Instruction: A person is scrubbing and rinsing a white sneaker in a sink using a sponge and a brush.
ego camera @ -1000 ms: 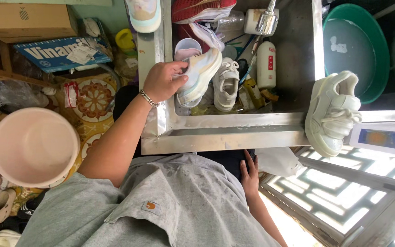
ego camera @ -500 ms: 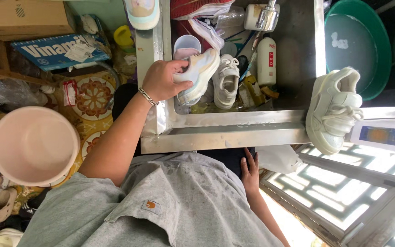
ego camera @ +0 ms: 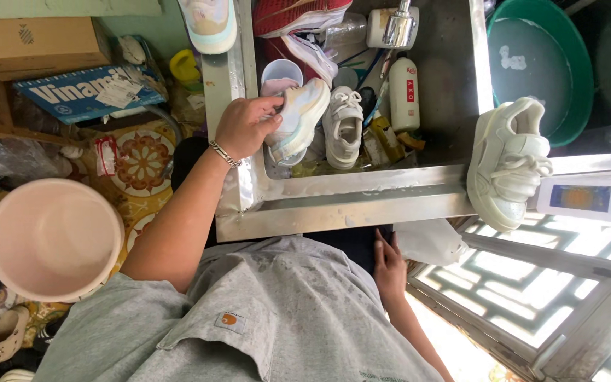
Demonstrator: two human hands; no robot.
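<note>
Gripping from the heel end, my left hand [ego camera: 244, 127] curls its fingers over a pastel sneaker [ego camera: 297, 117] at the upper middle of the frame; the thumb side is hidden behind the shoe, so I cannot see how far the grip wraps. I see the sneaker's long axis running diagonally, toe toward the upper right and heel down toward the hand, sole side facing left. It hangs inside the metal sink [ego camera: 334, 205], just beside a white sneaker [ego camera: 342, 127] lying among bottles and clutter that I cannot sort out. My right hand [ego camera: 389, 265] rests flat, fingers together, against the dark cloth below the sink's front edge, its wrist cut off by my grey shirt. A cream sneaker [ego camera: 507, 163] sits on the sink's right rim, and a pink basin [ego camera: 51, 237] stands at the left.
</note>
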